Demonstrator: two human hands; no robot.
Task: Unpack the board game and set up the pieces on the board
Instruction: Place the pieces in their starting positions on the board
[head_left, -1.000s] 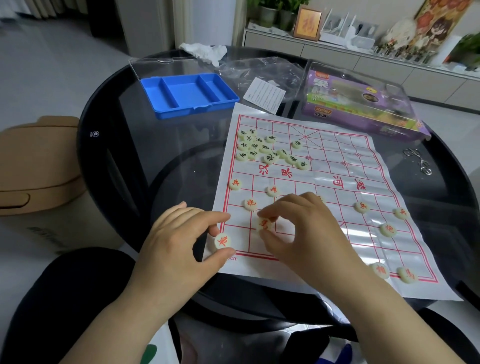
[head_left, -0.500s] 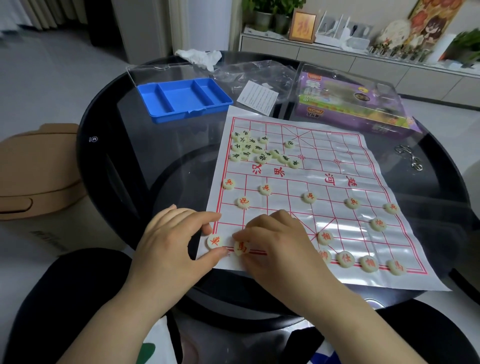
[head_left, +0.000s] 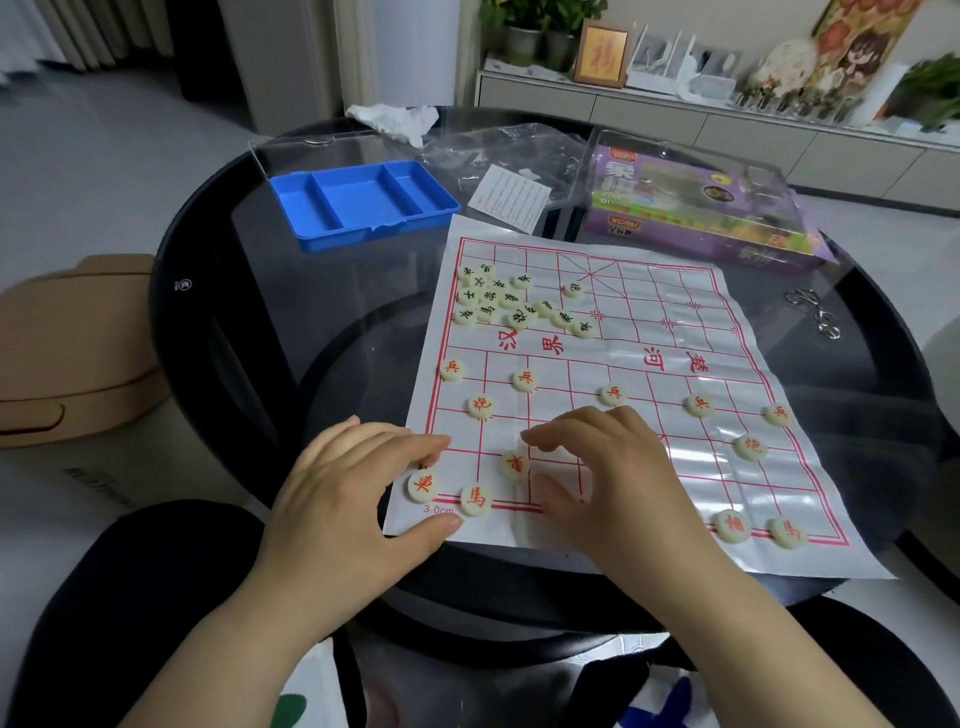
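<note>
The white paper board (head_left: 649, 322) with a red grid lies on the round black glass table (head_left: 218, 312). Red-lettered pieces stand on its near half: a soldier row (head_left: 613, 395), two cannons (head_left: 480, 405), a corner chariot (head_left: 422, 486) and a horse (head_left: 475, 500) beside it. Black-lettered pieces (head_left: 509, 301) lie heaped at the far left. My left hand (head_left: 353, 499) rests at the board's near-left corner, thumb and forefinger spread around the chariot. My right hand (head_left: 613, 483) hovers curled over the back rows, fingertips beside a loose red piece (head_left: 514, 464). It hides the middle of the back row.
A blue compartment tray (head_left: 363, 205) and its clear lid (head_left: 291, 150) sit at the far left. The purple game box (head_left: 696, 218), a leaflet (head_left: 509, 197) and a plastic bag (head_left: 498, 150) lie behind the board. A metal ring puzzle (head_left: 815, 312) lies right; a brown bin (head_left: 67, 353) stands left.
My right hand set the horse on the back row beside the corner chariot and drew back to the right. My left hand's fingers spread away from the chariot.
</note>
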